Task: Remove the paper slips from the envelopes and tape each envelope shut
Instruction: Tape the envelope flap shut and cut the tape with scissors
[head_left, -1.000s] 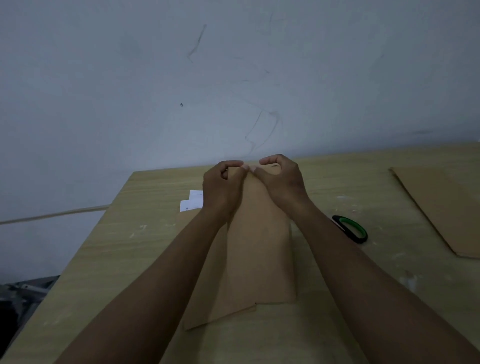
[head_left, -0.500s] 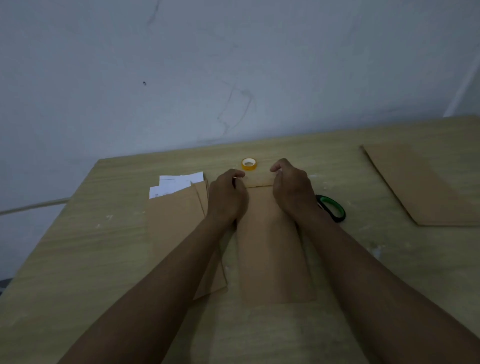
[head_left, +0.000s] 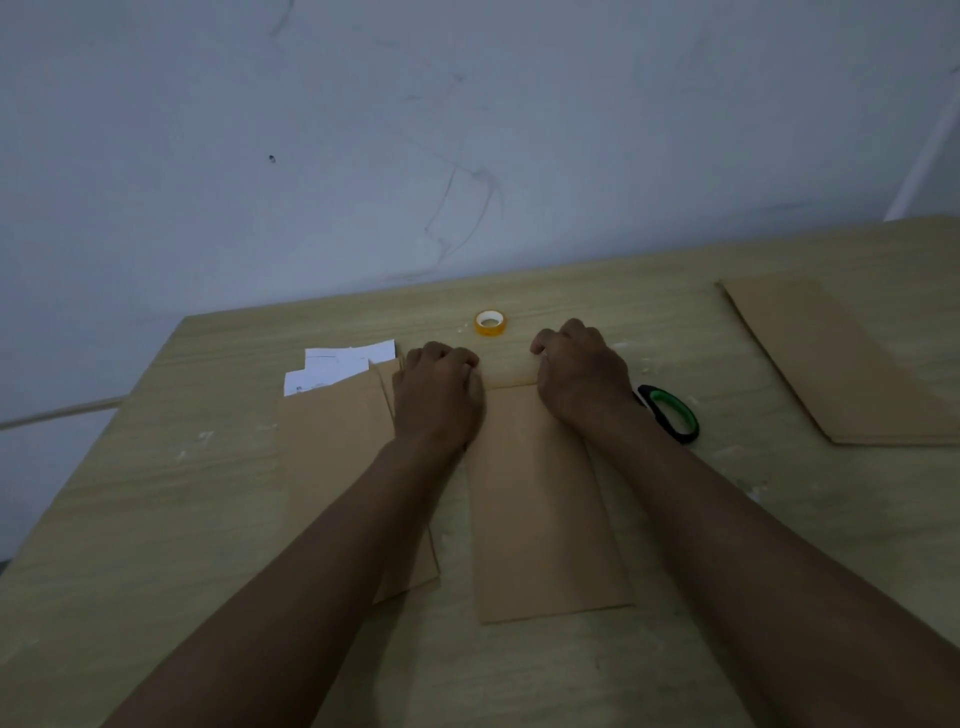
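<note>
Both hands are down on the far end of a brown envelope (head_left: 545, 499) that lies flat in the middle of the wooden counter (head_left: 156, 519), long side running away from the person. The left hand (head_left: 439, 395) sits on its far left corner with fingers curled under, knuckles up. The right hand (head_left: 582, 376) is on the far right corner, fingers curled the same way. Looks like they're pressing or pinching the flap edge, but honestly I can't tell if anything's actually gripped, since the fingertips are tucked out of sight.

Just left of that envelope there's a stack of more envelopes (head_left: 332, 441), partly under the left forearm, with white paper slips (head_left: 337, 364) lying at its far end. A yellow tape roll (head_left: 490, 322) sits flat just beyond the hands, not touching them. Scissors (head_left: 672, 415) with black and green handles lie right beside the right wrist. Well off to the right, another brown envelope pile (head_left: 831, 364) lies on the counter. Lighting's pretty dim.
</note>
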